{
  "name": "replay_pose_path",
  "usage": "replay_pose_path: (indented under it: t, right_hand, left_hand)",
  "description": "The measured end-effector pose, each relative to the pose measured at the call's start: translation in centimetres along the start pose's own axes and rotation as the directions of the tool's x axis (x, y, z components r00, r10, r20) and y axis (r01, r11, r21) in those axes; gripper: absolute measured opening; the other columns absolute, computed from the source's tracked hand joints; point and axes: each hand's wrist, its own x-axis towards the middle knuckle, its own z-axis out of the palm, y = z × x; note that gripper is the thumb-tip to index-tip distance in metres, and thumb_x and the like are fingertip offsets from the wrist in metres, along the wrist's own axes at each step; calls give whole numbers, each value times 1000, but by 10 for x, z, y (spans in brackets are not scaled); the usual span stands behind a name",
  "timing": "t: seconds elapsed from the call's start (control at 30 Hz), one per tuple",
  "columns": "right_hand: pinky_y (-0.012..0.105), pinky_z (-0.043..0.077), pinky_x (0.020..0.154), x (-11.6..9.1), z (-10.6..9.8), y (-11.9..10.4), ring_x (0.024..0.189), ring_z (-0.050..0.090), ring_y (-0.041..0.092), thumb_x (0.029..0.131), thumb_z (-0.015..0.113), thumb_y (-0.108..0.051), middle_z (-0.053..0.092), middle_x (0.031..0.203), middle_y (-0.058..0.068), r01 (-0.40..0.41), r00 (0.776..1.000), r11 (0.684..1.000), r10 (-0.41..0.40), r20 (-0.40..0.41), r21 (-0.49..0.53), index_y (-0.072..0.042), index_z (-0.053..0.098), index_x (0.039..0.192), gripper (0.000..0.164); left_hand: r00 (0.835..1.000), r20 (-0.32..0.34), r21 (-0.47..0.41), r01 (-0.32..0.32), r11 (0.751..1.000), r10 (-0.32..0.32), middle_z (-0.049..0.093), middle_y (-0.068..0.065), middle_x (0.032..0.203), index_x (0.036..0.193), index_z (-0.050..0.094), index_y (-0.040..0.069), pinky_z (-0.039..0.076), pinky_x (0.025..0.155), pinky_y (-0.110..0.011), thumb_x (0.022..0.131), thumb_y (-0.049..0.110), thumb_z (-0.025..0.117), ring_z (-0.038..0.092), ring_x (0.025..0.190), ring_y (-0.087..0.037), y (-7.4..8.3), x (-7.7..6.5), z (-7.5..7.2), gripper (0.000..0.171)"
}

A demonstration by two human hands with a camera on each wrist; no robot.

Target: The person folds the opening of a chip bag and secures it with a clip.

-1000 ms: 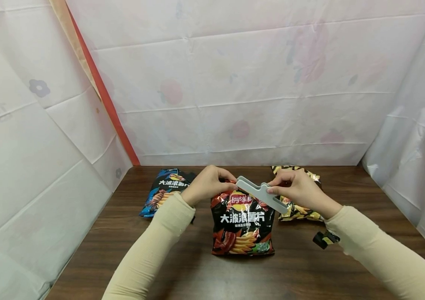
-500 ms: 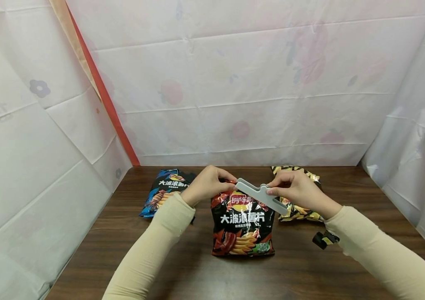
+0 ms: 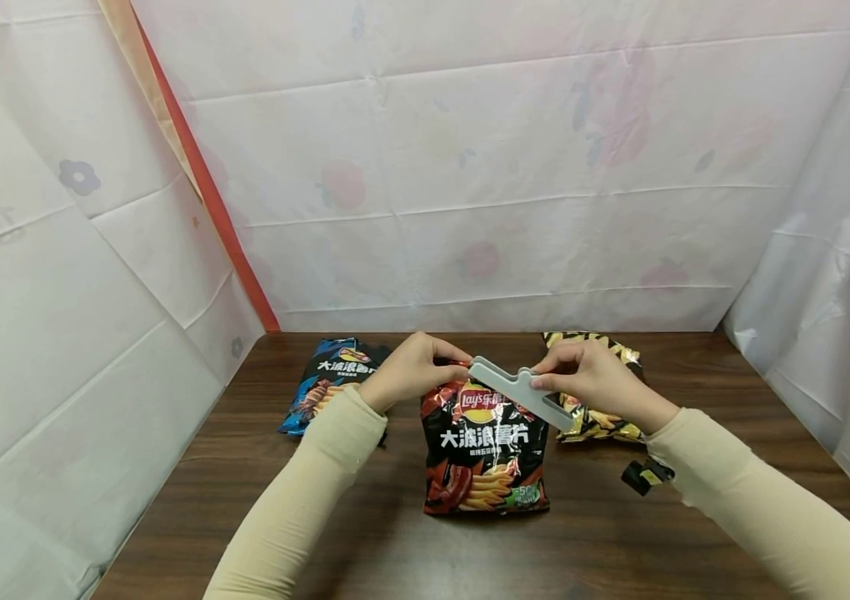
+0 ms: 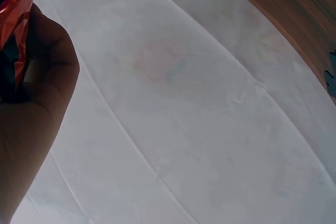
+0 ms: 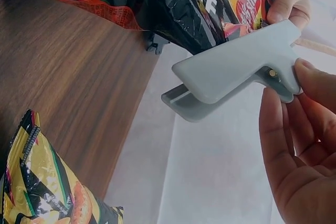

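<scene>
In the head view a black and red chip bag [image 3: 481,471] stands upright on the table. My left hand [image 3: 412,372] pinches its top left corner between thumb and fingers; the left wrist view catches this hand [image 4: 50,82] and a strip of red foil [image 4: 18,17]. A pale grey bag clip [image 3: 503,383] slants across the bag's top, its left end by my left fingertips. With thumb and fingers my right hand [image 3: 593,379] pinches the clip's handle. Seen from the right wrist, the long jaws of the clip [image 5: 241,61] stand apart at the near end. How much foil lies between them is hidden.
A blue and black chip bag [image 3: 323,383] lies to the left, partly behind the left forearm. Behind the right hand is a yellow and black chip bag [image 3: 593,429]. Pale patterned cloth [image 3: 470,167] walls the brown wooden table [image 3: 425,558] at back and sides.
Both hands, the clip and the bag's top have shifted very slightly left. The grips look the same, and the other two bags have not moved.
</scene>
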Motion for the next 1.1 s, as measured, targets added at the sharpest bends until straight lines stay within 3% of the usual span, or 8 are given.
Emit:
replay_pose_path:
  t: [0.4,0.63,1.1]
  right_hand:
    - [25,48,57,0,-1,-2,67,58,12,85,76,-15,69,90,6,-55,998,998,54,29,19,-11,77,91,7]
    - [26,50,58,2,0,1,70,63,17,86,76,-15,70,91,8,-57,998,998,56,40,20,-10,77,91,8]
    - [28,52,60,3,2,1,74,64,24,86,76,-17,70,91,9,-70,997,997,68,47,34,-8,77,92,11]
  left_hand:
    - [998,39,22,-50,998,49,74,1,79,120,71,9,32,45,-25,98,18,61,34,42,-9,0,0,-2,26]
    - [994,54,35,-99,994,97,67,-1,67,123,69,8,30,44,-24,100,19,57,29,40,-10,-2,1,-2,28]
    - [988,45,56,-149,987,146,60,-3,68,120,71,10,28,45,-24,101,22,55,25,40,-11,-1,0,-4,27]
